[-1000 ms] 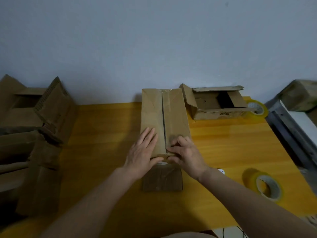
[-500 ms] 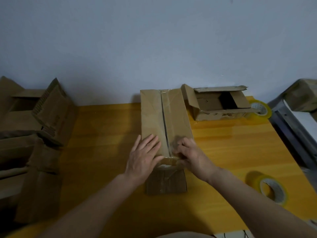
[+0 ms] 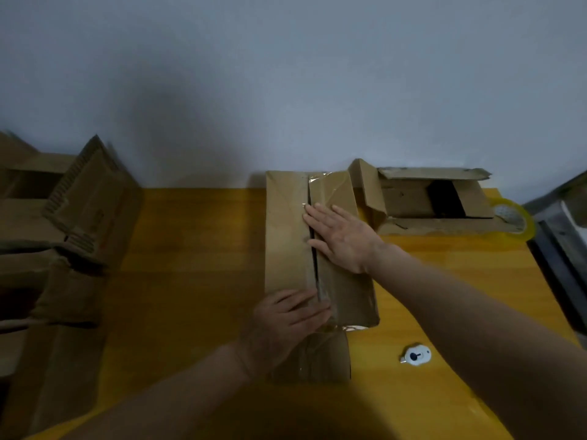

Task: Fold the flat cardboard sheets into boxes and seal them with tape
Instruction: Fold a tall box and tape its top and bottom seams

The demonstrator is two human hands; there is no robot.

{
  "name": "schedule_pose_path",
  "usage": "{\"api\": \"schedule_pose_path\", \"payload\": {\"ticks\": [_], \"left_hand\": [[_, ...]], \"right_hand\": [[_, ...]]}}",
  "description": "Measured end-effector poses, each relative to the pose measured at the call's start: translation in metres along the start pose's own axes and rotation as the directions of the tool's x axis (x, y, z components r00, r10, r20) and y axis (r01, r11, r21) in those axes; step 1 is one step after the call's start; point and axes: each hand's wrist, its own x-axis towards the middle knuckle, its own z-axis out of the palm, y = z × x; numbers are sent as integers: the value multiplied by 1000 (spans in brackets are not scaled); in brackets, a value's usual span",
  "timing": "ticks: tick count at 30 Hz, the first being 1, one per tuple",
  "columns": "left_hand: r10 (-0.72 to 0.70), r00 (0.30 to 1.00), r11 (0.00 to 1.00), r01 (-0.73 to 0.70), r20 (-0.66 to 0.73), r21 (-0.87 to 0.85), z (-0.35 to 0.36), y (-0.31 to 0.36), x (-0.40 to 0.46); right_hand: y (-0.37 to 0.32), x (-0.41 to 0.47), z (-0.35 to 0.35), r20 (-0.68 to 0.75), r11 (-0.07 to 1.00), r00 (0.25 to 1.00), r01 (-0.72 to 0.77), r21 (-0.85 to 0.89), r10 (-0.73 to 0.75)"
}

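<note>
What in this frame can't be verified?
Head view only:
- Near end of the seam on the box: under the left hand.
- Tape roll: mostly behind the open box.
- Cardboard pile: dim, blurred, cut off at the left edge.
- White object: too small to identify.

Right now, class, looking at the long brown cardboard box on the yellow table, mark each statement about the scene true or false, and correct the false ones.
1. The right hand lies flat on the long brown cardboard box, fingers straight along its middle seam. True.
2. The left hand holds a roll of tape. False: it rests on the box's near end, holding nothing.
3. A second brown cardboard box with open flaps sits beyond the long box, to its right, near the wall. True.
4. The small white round object lies on top of the long box. False: it lies on the yellow table, right of the box's near end.
5. A yellowish roll of clear tape lies at the table's far right. True.
</note>
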Motion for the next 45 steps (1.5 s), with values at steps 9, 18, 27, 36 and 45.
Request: {"api": "schedule_pose_path", "payload": {"ticks": [9,18,27,36,45], "left_hand": [[-112,993,994,112,25,-15,12,-8,-8],[-150,984,989,150,100,6,18,-1,-6],[-181,959,980,157,218,123,-1,8,9],[-220,906,968,250,363,-36,9,93,66],[-139,631,984,176,763,33,76,144,74]], "right_hand": [[34,87,-17,-179,999,983,-16,46,24],[47,125,-38,-35,960,970,-234,150,242],[11,-40,10,-208,832,933,-144,535,295],[-20,-191,80,29,469,691,-520,714,722],[3,-298,140,242,277,452,-806,523,858]]}}
